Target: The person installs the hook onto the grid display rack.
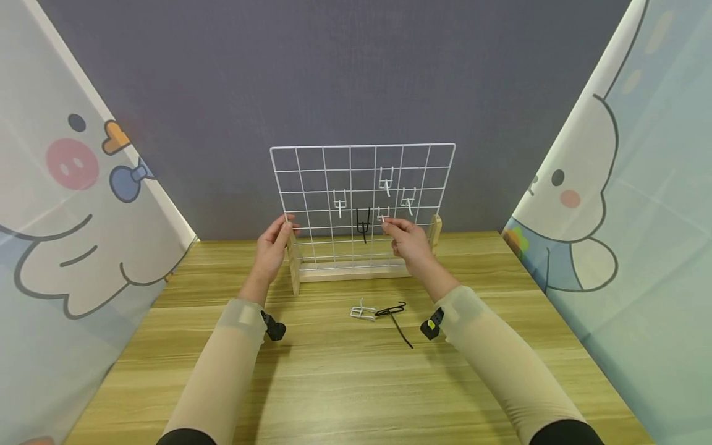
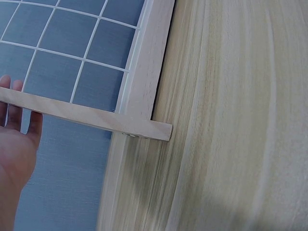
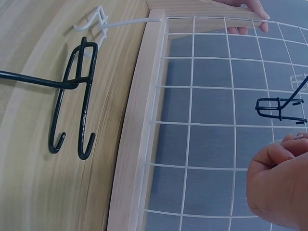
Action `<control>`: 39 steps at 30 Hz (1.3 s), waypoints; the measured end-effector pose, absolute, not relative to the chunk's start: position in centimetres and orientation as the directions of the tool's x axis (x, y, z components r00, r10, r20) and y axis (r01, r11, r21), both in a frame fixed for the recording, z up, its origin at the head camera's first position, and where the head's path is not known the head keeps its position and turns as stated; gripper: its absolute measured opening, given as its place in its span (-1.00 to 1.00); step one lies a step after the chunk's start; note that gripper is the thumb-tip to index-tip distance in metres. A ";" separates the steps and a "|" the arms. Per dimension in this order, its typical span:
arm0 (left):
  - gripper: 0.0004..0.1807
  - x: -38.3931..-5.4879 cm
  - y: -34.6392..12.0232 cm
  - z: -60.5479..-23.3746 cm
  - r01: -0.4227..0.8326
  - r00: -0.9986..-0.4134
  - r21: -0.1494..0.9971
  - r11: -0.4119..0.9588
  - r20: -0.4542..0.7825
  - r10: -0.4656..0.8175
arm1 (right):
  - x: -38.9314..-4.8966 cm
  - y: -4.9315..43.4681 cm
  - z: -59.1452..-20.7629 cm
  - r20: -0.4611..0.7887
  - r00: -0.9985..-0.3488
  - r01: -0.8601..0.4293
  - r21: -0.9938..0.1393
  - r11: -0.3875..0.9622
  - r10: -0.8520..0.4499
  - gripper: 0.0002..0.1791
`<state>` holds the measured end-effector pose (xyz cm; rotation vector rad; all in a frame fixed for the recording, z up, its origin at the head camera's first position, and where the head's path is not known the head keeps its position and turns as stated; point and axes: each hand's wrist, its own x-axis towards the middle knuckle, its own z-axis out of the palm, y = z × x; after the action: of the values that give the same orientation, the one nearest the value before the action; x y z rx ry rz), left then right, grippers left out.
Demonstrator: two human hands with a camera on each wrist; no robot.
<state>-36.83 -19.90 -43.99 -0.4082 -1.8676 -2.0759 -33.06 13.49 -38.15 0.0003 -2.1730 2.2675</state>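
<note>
A white wire grid (image 1: 350, 147) stands upright in a wooden stand (image 1: 350, 272). My left hand (image 1: 272, 247) holds the stand's left upright (image 2: 82, 114), with fingertips showing beyond it in the left wrist view. With thumb and fingers my right hand (image 1: 410, 244) pinches a white hook (image 1: 384, 214) at the grid, right of a hanging black hook (image 1: 363, 226). In the right wrist view this hand (image 3: 279, 185) hides most of the pinched hook. More white hooks hang higher: one at left (image 1: 340, 203), one at top (image 1: 386, 182), one at right (image 1: 408, 200).
On the wooden table (image 1: 334, 383), in front of the stand, lie a white hook (image 1: 363, 313) and a black hook (image 3: 85, 110) with a long prong, close together. A grey panel (image 1: 356, 74) rises behind the grid. Cartoon-printed sheets (image 1: 578, 266) flank the table.
</note>
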 end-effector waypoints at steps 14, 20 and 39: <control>-0.77 -36.9 -19.7 -44.0 0.447 -0.895 0.887 -0.118 0.445 -0.040 | -33.0 13.4 -38.5 -0.009 -1.000 0.008 -0.998 -0.060 0.016 -0.57; -0.76 -36.9 -19.8 -44.1 0.445 -0.895 0.888 -0.114 0.444 -0.038 | -32.8 13.6 -38.8 0.000 -1.000 -0.001 -0.999 -0.053 0.013 -0.52; -0.76 -36.7 -19.8 -44.0 0.428 -0.904 0.897 -0.113 0.425 -0.048 | -32.1 15.0 -40.2 0.011 -1.000 -0.011 -1.000 -0.025 -0.014 -0.49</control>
<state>-36.71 -19.75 -43.96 -0.4190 -1.8419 -2.0868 -32.10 14.99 -40.22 0.0272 -2.1951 2.2502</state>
